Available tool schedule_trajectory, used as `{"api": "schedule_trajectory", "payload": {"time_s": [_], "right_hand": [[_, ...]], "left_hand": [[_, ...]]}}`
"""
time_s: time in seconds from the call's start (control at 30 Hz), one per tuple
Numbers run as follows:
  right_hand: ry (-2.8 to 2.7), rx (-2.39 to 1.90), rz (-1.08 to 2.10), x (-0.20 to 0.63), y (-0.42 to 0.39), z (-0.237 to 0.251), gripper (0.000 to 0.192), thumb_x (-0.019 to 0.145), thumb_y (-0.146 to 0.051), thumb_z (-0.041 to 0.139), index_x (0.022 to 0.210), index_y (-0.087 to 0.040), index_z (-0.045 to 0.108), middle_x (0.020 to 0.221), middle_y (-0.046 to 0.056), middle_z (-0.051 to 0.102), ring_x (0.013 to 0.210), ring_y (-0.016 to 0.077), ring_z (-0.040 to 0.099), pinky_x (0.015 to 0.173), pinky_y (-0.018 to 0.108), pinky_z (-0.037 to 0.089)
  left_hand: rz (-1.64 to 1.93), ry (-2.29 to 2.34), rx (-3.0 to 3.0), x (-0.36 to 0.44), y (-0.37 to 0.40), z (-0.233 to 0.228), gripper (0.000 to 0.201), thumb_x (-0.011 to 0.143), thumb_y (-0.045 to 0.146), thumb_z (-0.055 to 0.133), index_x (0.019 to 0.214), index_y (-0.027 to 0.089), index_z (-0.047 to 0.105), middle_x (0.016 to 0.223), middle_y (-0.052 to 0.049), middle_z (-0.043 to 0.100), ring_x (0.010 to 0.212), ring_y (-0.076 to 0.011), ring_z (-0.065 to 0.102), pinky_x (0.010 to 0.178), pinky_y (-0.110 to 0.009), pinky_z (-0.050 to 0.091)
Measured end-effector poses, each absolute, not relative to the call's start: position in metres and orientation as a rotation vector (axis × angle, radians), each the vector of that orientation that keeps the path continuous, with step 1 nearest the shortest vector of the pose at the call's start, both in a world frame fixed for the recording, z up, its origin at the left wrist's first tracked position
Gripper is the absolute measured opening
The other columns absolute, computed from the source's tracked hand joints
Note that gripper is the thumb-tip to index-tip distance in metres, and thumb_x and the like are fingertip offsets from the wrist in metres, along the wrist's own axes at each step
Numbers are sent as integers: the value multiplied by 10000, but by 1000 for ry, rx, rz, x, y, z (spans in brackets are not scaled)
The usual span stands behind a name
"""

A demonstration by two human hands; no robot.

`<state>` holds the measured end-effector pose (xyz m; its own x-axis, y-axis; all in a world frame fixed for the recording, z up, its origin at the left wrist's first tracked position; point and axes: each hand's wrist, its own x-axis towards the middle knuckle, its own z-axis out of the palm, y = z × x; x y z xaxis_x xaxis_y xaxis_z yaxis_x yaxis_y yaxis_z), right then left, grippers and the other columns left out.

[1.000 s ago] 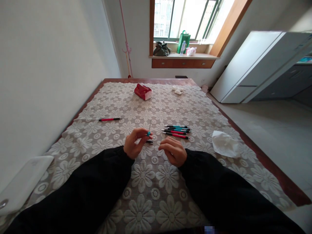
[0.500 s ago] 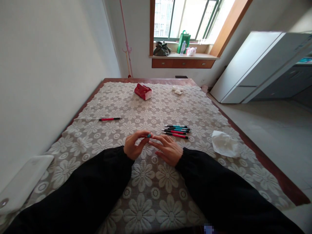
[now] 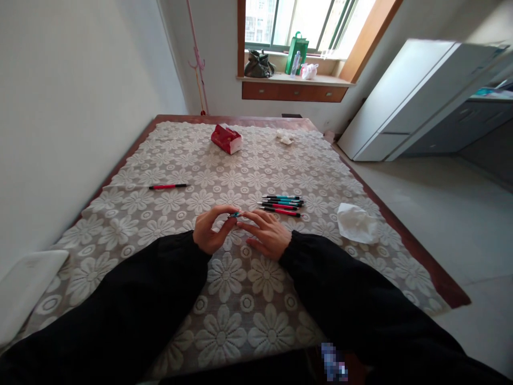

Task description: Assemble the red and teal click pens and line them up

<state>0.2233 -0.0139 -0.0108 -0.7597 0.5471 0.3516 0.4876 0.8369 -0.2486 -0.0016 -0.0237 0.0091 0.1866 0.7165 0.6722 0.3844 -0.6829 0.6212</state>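
Observation:
Between the thumb and forefinger of my left hand (image 3: 210, 229) is a small teal pen (image 3: 234, 215), mostly hidden by the fingers and seen foreshortened. My right hand (image 3: 269, 233) is beside it with fingers stretched apart. Its forefinger tip reaches the pen's right end; I cannot tell whether it presses on it. Just beyond the right hand lies a row of several teal and red pens (image 3: 282, 205) with black grips, side by side. A single red pen (image 3: 168, 186) lies apart on the left.
A floral lace tablecloth (image 3: 226, 275) covers the table. A crumpled white tissue (image 3: 356, 223) lies to the right. Farther back are a red tissue pack (image 3: 226, 139) and small white scraps (image 3: 284, 137). A white device (image 3: 32, 291) rests at the left edge, by the wall.
The whole view has shifted, so everything on the table appears higher and further left. The teal pen in my left fingers has tilted slightly flatter. Both hands remain close together.

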Motion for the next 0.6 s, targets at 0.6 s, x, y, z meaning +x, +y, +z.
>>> {"api": "schedule_trajectory", "payload": {"time_s": [0.6], "right_hand": [[-2517, -995, 224, 224, -7, -8, 113, 973, -235, 557, 956, -189, 658, 983, 82, 624, 926, 231, 522, 820, 351, 421]], "left_hand": [[1160, 835, 2273, -1, -22, 14, 198, 882, 154, 571, 1063, 186, 645, 908, -49, 721, 792, -153, 680, 715, -257, 546]]}}
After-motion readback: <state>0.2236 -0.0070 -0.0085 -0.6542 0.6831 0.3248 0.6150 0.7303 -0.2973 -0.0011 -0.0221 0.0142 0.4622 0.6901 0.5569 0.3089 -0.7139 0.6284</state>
